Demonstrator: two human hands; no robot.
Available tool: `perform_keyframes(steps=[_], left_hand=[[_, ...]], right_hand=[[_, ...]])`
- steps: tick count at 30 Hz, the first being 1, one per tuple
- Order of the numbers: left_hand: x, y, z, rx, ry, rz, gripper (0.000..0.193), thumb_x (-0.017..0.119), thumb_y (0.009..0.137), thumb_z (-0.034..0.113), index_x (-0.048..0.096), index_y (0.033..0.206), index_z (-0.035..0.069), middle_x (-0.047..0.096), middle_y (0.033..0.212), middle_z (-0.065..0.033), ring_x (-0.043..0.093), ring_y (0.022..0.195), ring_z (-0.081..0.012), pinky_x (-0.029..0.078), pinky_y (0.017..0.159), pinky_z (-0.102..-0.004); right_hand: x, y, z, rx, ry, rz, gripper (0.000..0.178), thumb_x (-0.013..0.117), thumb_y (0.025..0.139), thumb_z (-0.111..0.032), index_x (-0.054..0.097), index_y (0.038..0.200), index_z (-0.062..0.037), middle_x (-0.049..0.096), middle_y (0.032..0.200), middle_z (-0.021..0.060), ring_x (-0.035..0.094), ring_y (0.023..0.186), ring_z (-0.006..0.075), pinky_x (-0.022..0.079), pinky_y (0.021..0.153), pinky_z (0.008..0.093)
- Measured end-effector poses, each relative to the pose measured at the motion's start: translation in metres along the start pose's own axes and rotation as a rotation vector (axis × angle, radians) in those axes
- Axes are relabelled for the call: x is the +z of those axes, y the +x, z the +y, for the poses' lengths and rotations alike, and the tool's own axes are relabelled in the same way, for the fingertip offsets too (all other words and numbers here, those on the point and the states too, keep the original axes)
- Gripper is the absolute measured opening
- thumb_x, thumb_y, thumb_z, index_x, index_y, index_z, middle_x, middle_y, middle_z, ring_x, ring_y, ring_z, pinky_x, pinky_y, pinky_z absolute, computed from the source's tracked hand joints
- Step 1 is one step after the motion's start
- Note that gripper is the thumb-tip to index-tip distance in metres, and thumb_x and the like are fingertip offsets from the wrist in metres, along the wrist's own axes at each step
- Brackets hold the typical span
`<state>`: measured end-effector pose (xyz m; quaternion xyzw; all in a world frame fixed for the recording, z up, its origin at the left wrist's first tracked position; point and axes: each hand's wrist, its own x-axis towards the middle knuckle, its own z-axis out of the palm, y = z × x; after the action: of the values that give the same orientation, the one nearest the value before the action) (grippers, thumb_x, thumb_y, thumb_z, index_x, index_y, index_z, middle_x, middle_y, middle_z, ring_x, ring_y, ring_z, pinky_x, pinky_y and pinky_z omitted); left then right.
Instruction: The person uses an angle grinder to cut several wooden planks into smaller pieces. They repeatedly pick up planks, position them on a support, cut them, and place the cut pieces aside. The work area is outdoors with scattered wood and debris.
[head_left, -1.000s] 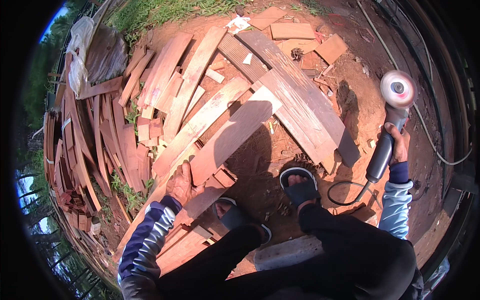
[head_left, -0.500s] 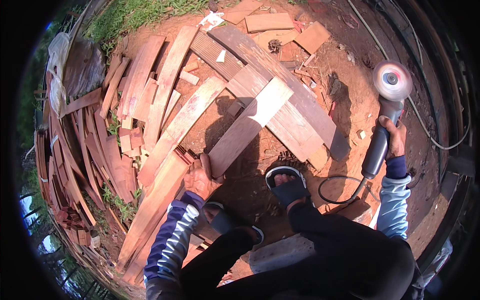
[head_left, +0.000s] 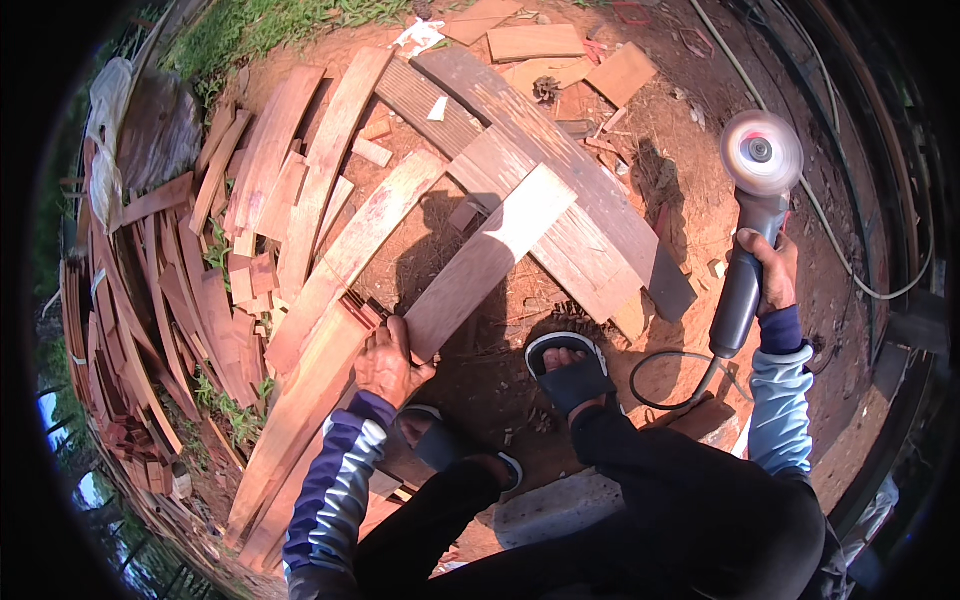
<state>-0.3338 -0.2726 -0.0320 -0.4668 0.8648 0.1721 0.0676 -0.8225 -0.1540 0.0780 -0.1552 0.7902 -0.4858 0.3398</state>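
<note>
My right hand (head_left: 771,270) is wrapped around the dark body of an angle grinder (head_left: 741,295), raised at the right with its head pointing away from me. Its round disc (head_left: 761,152) looks smeared, as if spinning. At the near end of a wooden board (head_left: 492,262), my left hand (head_left: 391,365) is closed on the board's corner. That board slants away to the right, its far end resting across a wider flat plank (head_left: 590,265). Beside my left hand lies a stack of long reddish boards (head_left: 300,425).
Loose boards and offcuts (head_left: 150,320) are heaped at the left. A dark weathered plank (head_left: 560,150) lies beyond the board. The grinder's black cord (head_left: 645,400) loops near my sandalled right foot (head_left: 570,368). A grey block (head_left: 560,510) is below me, and a pale hose (head_left: 850,262) curves at the right.
The grinder in my right hand has shifted slightly left and away from me. My left hand stays at the board's near end, and the board has barely moved.
</note>
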Motion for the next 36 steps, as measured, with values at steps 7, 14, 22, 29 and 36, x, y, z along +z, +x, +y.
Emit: perform_keyframes(steps=[7,14,22,29,36], left_hand=[[-0.017,0.008,0.019,0.042,0.141,0.021,0.066,0.077,0.064,0.031,0.047,0.113,-0.001,0.056,0.1,-0.0182,0.058,0.094,-0.0371,0.048,0.083,-0.0456],[0.017,0.066,0.069,-0.119,-0.056,0.205,0.077,0.08,0.063,0.033,0.044,0.124,0.001,0.053,0.105,-0.0156,0.056,0.099,-0.034,0.045,0.087,-0.0441],[0.018,0.075,0.079,-0.149,-0.119,0.114,0.072,0.081,0.058,0.026,0.047,0.119,0.005,0.054,0.102,-0.0146,0.057,0.1,-0.0331,0.046,0.085,-0.0439],[0.024,0.072,0.072,-0.117,-0.162,0.169,0.071,0.08,0.058,0.024,0.048,0.119,0.004,0.054,0.101,-0.0148,0.057,0.099,-0.0338,0.047,0.085,-0.0434],[0.02,0.071,0.07,-0.101,-0.155,0.154,0.068,0.078,0.06,0.025,0.049,0.117,0.002,0.054,0.1,-0.0155,0.058,0.097,-0.0348,0.049,0.083,-0.0437]], right_hand=[[0.0,0.008,0.013,-0.005,-0.044,-0.006,0.038,0.073,0.076,-0.022,0.055,0.095,0.0047,0.06,0.069,0.0117,0.061,0.053,0.0193,0.054,0.049,0.0311],[0.007,0.01,0.017,-0.014,-0.037,-0.036,0.038,0.073,0.075,-0.02,0.053,0.096,0.0046,0.059,0.068,0.0114,0.061,0.051,0.0195,0.053,0.048,0.0312],[0.001,0.02,0.02,-0.069,-0.084,-0.054,0.035,0.072,0.077,-0.017,0.054,0.097,0.0051,0.06,0.068,0.0111,0.061,0.052,0.019,0.053,0.049,0.0314],[0.01,0.018,0.008,-0.089,-0.249,-0.119,0.034,0.072,0.073,-0.014,0.056,0.096,0.0054,0.061,0.07,0.0111,0.061,0.052,0.0195,0.051,0.049,0.031],[0.035,0.01,-0.013,-0.199,-0.483,-0.244,0.04,0.074,0.07,-0.013,0.061,0.103,0.0048,0.066,0.088,0.0107,0.062,0.076,0.0174,0.051,0.069,0.0315]])
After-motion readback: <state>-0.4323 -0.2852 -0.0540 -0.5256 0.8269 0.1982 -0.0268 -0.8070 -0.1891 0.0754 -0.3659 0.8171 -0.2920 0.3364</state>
